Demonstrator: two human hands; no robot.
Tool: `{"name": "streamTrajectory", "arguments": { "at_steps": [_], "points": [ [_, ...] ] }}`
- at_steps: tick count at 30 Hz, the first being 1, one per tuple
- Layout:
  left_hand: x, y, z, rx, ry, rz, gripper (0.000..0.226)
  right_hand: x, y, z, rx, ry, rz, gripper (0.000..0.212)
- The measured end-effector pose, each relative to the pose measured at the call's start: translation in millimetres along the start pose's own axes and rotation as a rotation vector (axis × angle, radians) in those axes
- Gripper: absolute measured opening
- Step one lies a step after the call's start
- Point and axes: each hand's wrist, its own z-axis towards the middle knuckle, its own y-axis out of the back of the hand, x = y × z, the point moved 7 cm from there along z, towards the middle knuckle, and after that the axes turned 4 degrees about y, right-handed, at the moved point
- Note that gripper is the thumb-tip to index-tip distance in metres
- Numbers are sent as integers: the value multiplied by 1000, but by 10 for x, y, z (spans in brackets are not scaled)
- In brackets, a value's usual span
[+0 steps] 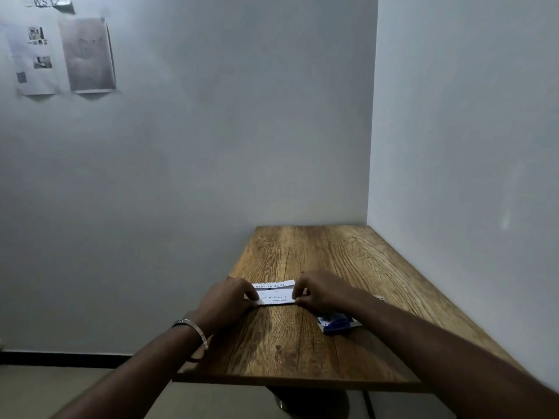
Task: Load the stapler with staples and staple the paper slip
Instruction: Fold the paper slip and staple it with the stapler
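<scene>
White slip (274,293) lies mid-worktop (302,352), folded, with both hands on it: left hand (230,297) fingers pinching its 9 o'clock end, right hand (320,290) fingers pinching the 3 o'clock end. Blue box (335,322) sits at the slip's 4 o'clock, partly under the right forearm.

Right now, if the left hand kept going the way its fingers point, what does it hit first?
The left hand points right, along the paper slip it pinches. First contact would likely be the right hand holding the slip's other end. Depth looks matched, but one view can't confirm.
</scene>
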Motion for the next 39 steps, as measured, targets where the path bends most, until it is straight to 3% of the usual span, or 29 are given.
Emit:
{"name": "streamTrajectory", "arguments": {
  "at_steps": [6,27,34,37,39],
  "points": [
    [-21,32,57,26,-30,-2,26,-38,4,48,4,-11,24,25],
    [143,-79,262,-162,113,-37,19,-308,-261,401,-139,-166,-37,23],
    [227,-200,342,-108,153,-67,27,-355,-299,467,-168,-146,-68,28],
    [222,-234,401,-44,136,-26,37,-346,-328,514,-124,-118,-88,41],
    [220,-252,451,16,131,15,36,-345,-356,548,-96,-114,-90,37]
  ]
}}
